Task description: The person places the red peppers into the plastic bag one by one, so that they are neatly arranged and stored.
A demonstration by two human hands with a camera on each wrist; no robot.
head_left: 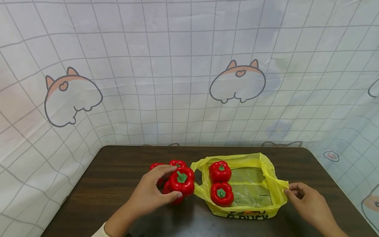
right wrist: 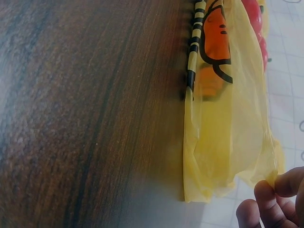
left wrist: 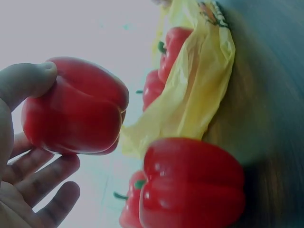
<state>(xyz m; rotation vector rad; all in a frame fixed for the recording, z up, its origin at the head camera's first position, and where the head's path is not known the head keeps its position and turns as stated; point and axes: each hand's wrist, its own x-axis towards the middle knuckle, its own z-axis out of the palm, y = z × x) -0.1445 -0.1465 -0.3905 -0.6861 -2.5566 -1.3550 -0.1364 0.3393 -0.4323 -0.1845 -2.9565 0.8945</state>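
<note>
My left hand grips a red bell pepper between thumb and fingers, held up just left of the bag. In the left wrist view that bell pepper is clear of the table. A yellow plastic bag stands with its mouth spread open, and two red bell peppers sit inside along its left side. At the bag's right edge my right hand pinches the rim between thumb and fingers; the right wrist view shows this pinch on the bag too.
Behind and below the left hand, several more bell peppers are grouped on the dark wooden table. One of them, a large bell pepper, lies close to the bag. A white grid-patterned cloth hangs behind the table.
</note>
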